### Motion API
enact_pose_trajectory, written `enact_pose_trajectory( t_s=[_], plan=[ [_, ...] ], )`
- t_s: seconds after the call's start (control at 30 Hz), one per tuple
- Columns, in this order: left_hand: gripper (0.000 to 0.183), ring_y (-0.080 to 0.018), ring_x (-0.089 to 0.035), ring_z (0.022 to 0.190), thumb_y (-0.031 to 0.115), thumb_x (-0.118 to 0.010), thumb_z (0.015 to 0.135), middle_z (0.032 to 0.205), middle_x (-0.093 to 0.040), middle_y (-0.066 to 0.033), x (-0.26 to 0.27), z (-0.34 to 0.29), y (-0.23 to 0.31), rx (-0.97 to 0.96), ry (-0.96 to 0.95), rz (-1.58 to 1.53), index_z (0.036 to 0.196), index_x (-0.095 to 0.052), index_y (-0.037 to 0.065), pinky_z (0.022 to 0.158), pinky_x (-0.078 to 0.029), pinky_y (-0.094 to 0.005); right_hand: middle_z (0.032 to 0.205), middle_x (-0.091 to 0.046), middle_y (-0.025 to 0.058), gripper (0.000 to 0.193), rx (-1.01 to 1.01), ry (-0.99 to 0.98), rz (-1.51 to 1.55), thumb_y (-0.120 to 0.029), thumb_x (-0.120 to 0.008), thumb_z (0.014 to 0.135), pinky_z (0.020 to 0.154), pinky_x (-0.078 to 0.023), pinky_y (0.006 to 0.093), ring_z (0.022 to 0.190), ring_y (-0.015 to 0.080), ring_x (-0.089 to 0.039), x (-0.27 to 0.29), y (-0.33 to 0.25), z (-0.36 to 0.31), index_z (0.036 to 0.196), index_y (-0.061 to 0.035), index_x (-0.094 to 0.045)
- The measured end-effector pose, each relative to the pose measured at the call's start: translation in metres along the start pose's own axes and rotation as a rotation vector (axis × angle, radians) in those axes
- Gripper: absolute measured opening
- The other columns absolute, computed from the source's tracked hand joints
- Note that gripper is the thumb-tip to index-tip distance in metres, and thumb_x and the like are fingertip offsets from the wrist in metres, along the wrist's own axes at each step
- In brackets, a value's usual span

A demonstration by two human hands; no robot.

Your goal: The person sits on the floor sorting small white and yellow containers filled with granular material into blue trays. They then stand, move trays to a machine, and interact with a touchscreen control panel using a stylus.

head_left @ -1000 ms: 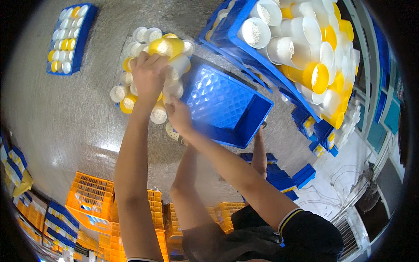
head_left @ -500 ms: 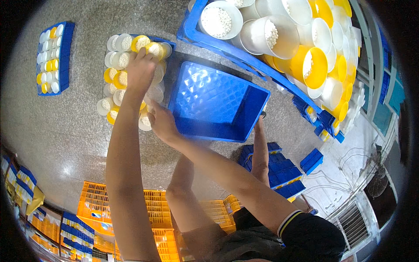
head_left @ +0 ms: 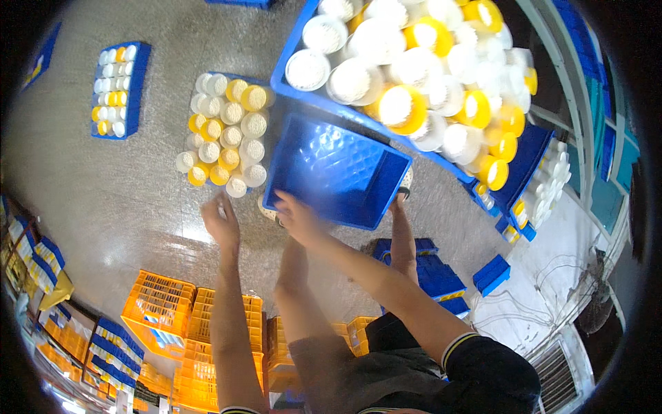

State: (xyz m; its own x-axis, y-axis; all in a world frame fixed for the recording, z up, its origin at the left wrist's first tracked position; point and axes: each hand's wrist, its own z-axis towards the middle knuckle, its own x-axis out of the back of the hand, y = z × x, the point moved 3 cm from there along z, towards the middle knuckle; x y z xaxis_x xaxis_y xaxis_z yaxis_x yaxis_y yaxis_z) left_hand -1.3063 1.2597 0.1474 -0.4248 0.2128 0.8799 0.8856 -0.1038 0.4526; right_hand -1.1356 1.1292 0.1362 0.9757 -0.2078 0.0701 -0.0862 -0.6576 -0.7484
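1. The left hand (head_left: 222, 219) is being held at 9 o'clock in view, just off the cups (head_left: 231, 135), at 6 o'clock of their cluster. Its fingers are being loosely curled, part open, with nothing seen being gripped.
2. The right hand (head_left: 302, 219) is being held near the centre, at the 7 o'clock corner of the bin (head_left: 324, 162). Its fingers are being held half open, the forefinger being pointed toward 10 o'clock, and nothing is seen being grasped. Through the blur, whether the rim is being touched cannot be told.
3. The cups, white and yellow, are being shown mouth up in close ranks at 10 o'clock. White pellets (head_left: 254, 125) are being held in them.
4. The blue bin is being lit across its dimpled floor, near the cups on their 4 o'clock side; a pale shoe (head_left: 407, 179) is being glimpsed at its 3 o'clock.
5. A mass of more cups (head_left: 417, 69) is being held by a blue crate (head_left: 331, 107) at 1 o'clock.
6. Farther out at 10 o'clock, other cups (head_left: 118, 84) are being held in rows by a blue tray (head_left: 138, 90).
7. Orange crates (head_left: 158, 303) are being seen at 8 o'clock, stacked blue boxes (head_left: 434, 276) at 4 o'clock.
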Motion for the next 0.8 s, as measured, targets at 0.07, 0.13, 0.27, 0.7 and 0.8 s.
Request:
enact_pose_trajectory(
  t_s=[0.07,0.13,0.27,0.7,0.8],
  plan=[
    [0.029,-0.0389,-0.066,0.092,0.020,-0.065,0.093,0.099,-0.069,-0.0233,0.005,-0.087,-0.025,0.201,-0.212,-0.029,0.111,-0.068,-0.004,0.083,-0.049,-0.0449,0.120,-0.065,0.0182,0.049,-0.014,-0.082,-0.312,-0.024,-0.060,0.093,0.097,-0.047,0.0458,0.113,0.0351,-0.061,0.055,0.030,-0.051,0.139,-0.0092,-0.049],
    [0.045,-0.0409,-0.066,0.097,0.037,-0.060,0.096,0.102,-0.069,-0.0264,0.005,-0.189,-0.038,0.543,-0.542,-0.179,0.109,-0.066,-0.006,0.085,-0.050,-0.0453,0.130,-0.059,0.0191,0.046,-0.126,-0.321,-0.848,-0.024,-0.059,0.090,0.104,-0.041,0.0474,0.121,0.0370,-0.055,0.131,0.065,-0.113,0.133,-0.0089,-0.056],
    [0.065,-0.0302,-0.056,0.123,0.054,-0.052,0.098,0.132,-0.061,-0.0157,-0.004,-0.386,0.001,1.388,-0.809,-0.891,0.130,-0.058,-0.003,0.099,-0.045,-0.0400,0.140,-0.049,0.0155,0.030,0.109,-0.495,-1.404,-0.019,-0.059,0.090,0.107,-0.039,0.0447,0.134,0.0348,-0.040,0.277,0.084,-0.254,0.118,-0.0152,-0.067],
    [0.050,-0.0371,-0.063,0.110,0.042,-0.061,0.091,0.115,-0.068,-0.0230,-0.081,-0.193,0.425,0.095,-0.800,-0.108,0.114,-0.067,-0.002,0.092,-0.048,-0.0433,0.106,-0.072,0.0098,0.022,0.282,0.752,-0.303,-0.016,-0.066,0.094,0.086,-0.052,0.0323,0.095,0.0197,-0.068,0.698,-0.195,-0.426,0.111,-0.0026,-0.068],
    [0.045,-0.0381,-0.063,0.110,0.039,-0.059,0.093,0.113,-0.068,-0.0233,-0.093,-0.162,0.552,0.032,-0.720,-0.556,0.116,-0.066,0.000,0.093,-0.048,-0.0417,0.107,-0.067,0.0085,0.027,0.527,1.105,-0.333,-0.007,-0.059,0.093,0.094,-0.047,0.0322,0.102,0.0172,-0.061,0.750,-0.301,-0.548,0.119,-0.0025,-0.064]
  ],
)
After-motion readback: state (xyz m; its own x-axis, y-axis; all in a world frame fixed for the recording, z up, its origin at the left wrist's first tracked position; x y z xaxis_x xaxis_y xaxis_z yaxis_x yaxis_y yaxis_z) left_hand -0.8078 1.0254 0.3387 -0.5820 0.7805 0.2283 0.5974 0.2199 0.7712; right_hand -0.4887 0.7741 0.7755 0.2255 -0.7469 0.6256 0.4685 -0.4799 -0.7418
